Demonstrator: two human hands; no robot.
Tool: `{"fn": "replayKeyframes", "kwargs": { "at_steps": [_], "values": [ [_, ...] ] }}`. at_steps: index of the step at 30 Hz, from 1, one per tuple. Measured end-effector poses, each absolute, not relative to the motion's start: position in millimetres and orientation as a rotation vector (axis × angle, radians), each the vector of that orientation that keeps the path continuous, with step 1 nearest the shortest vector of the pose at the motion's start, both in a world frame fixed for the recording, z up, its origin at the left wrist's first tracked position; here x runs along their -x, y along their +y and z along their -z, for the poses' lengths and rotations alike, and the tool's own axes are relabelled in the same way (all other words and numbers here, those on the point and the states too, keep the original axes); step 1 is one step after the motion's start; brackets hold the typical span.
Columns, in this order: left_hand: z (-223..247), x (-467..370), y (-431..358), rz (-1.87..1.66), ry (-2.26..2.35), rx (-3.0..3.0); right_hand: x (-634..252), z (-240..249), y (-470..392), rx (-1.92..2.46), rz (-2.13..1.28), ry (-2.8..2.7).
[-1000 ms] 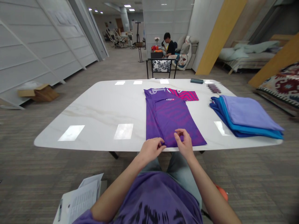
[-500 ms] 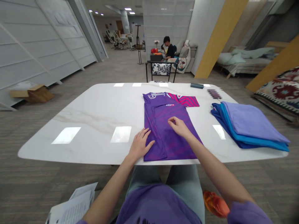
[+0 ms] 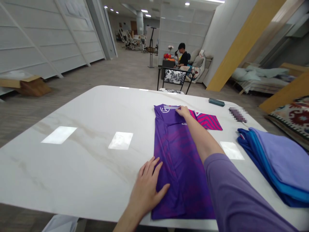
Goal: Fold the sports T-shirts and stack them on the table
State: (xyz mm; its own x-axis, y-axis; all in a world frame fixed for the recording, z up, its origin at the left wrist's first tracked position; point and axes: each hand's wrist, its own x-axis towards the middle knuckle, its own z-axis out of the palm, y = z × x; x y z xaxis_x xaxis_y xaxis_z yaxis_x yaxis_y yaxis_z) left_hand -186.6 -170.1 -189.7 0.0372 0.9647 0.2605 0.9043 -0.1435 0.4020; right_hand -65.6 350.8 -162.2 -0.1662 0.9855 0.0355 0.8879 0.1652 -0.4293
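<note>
A purple short-sleeved jersey (image 3: 169, 145) lies on the white table, its left side folded inward in a long strip. Its pink-striped sleeve (image 3: 209, 121) sticks out to the right. My left hand (image 3: 147, 187) rests flat with fingers spread, across the jersey's lower left edge. At the far end, my right hand (image 3: 183, 111) reaches over the jersey and has its fingers closed in a pinch at the collar. My right forearm and sleeve cover part of the jersey's right side.
A stack of folded clothes (image 3: 282, 158), lilac over blue, lies on the right of the white table (image 3: 79, 167). Farther back are a dark case (image 3: 216, 102) and a blurred dark item (image 3: 238, 114). A chair (image 3: 174, 77) stands beyond the table; a person (image 3: 184, 58) sits behind it.
My right hand has moved forward from above the jersey's middle to its collar. My left hand stays on the left edge. The view has shifted closer to the table.
</note>
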Motion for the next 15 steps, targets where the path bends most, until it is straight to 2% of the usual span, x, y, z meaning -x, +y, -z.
{"fn": "replayKeyframes", "kwargs": {
  "at_steps": [7,15],
  "values": [
    [183,189,-168,-0.678,1.964,-2.135,64,165,389,1.795,-0.425,-2.172],
    [182,190,-168,-0.692,1.941,-2.145,40,158,387,1.848,-0.387,-2.123]
  ]
}}
